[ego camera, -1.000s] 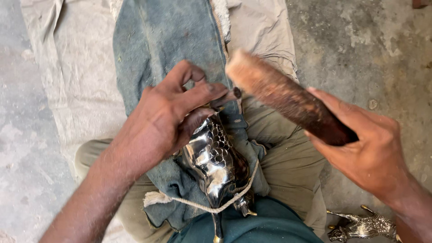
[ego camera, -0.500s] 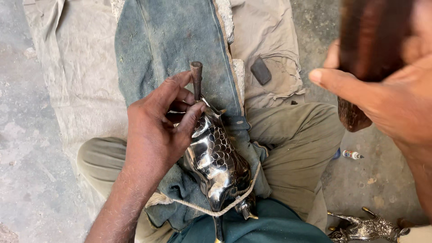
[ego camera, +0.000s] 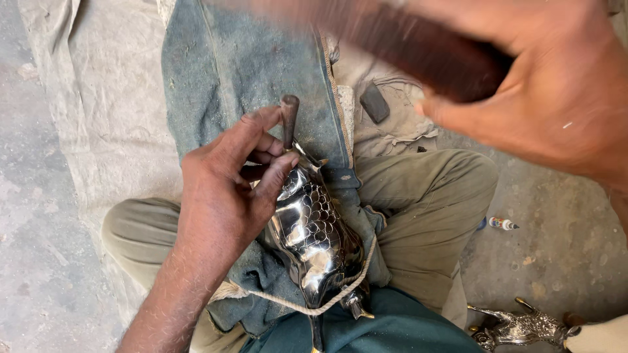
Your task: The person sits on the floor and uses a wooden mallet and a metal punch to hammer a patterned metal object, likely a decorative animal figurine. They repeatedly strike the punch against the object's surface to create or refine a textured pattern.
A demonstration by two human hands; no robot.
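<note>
- On a dusty concrete floor (ego camera: 39, 274), spread with a pale cloth (ego camera: 98, 111), a seated person works with a shiny metal figure (ego camera: 314, 238) across the lap.
- Left hand (ego camera: 226, 196): its fingers (ego camera: 261, 131) pinch a short metal punch (ego camera: 288, 117) upright, tip set at the figure's upper end.
- Scale-like marks already cover much of the figure's side; how much surface is left plain cannot be told, so the chasing looks partway done.
- Worn blue denim (ego camera: 242, 65) pads the legs beneath, and a cord (ego camera: 294, 304) loops over the figure's lower end.
- Right hand (ego camera: 556, 98), blurred, has its fingers closed round a dark wooden mallet (ego camera: 418, 49), raised above the punch and apart from it.
- Farther right, a small bottle (ego camera: 504, 224) lies on the floor, and a second metal figure (ego camera: 523, 327) lies near the frame's corner.
</note>
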